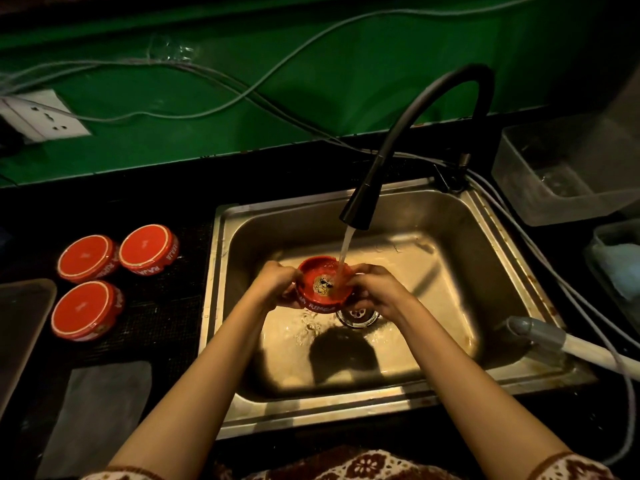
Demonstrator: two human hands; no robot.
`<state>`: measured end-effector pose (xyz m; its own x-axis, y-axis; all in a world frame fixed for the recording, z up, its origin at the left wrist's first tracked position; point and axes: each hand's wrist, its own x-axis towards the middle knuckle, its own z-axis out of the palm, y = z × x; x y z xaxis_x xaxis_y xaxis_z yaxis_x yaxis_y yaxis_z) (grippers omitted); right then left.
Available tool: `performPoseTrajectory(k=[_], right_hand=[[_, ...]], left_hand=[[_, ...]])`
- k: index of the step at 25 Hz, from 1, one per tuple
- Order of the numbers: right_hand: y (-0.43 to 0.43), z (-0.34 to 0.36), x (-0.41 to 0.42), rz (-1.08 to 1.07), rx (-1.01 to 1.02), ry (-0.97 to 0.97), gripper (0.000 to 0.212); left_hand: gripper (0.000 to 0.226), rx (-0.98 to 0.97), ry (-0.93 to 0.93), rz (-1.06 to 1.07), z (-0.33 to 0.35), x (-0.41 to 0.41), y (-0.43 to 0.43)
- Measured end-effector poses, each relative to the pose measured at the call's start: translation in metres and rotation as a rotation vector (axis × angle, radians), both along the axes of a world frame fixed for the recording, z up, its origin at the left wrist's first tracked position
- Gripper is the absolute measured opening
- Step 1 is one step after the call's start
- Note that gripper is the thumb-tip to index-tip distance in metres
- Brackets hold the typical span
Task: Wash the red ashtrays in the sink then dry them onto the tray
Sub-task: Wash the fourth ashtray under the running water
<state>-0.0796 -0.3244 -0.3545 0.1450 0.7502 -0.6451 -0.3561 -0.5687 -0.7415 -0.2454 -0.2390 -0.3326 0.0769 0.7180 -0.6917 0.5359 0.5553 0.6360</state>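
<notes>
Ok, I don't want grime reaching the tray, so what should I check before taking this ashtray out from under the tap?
1. Grip: left hand and right hand both hold the ashtray: ok.
2. The water stream lands inside it: ok.
3. Inside rinsed clean: not ok, dark residue in the centre.
4. Underside clean: cannot tell, hidden.
5. Room on the tray: cannot tell, mostly out of view.
</notes>
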Motion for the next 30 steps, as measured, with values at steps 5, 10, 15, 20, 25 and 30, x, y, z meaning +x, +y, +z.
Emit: performPoseTrajectory(k=[5,10,15,20,25,30], right_hand=[[0.005,0.004,0.002,0.095,0.092,-0.277,0.035],[0.000,-0.007,0.004,0.091,0.083,-0.302,0.034],[-0.008,-0.007,0.022,0.159,0.051,-0.266,0.025],[-0.019,-0.011,0.044,0.184,-0.037,-0.151,0.024],[-0.025,-0.012,0.057,0.138,-0.127,-0.044,0.022],[-0.021,-0.022,0.034,0.059,-0.143,0.065,0.012]], left_hand=[[0.010,-0.140,-0.123,0.046,-0.020,-0.004,-0.019],[0.025,-0.369,-0.357,0.154,-0.021,-0.012,-0.024],[0.025,-0.369,-0.308,0.038,-0.022,-0.010,-0.028],[0.024,-0.195,-0.167,-0.053,-0.026,0.014,-0.034],[0.030,-0.129,-0.088,-0.128,-0.022,0.034,-0.039],[0.028,-0.052,-0.081,-0.087,-0.007,0.023,-0.023]])
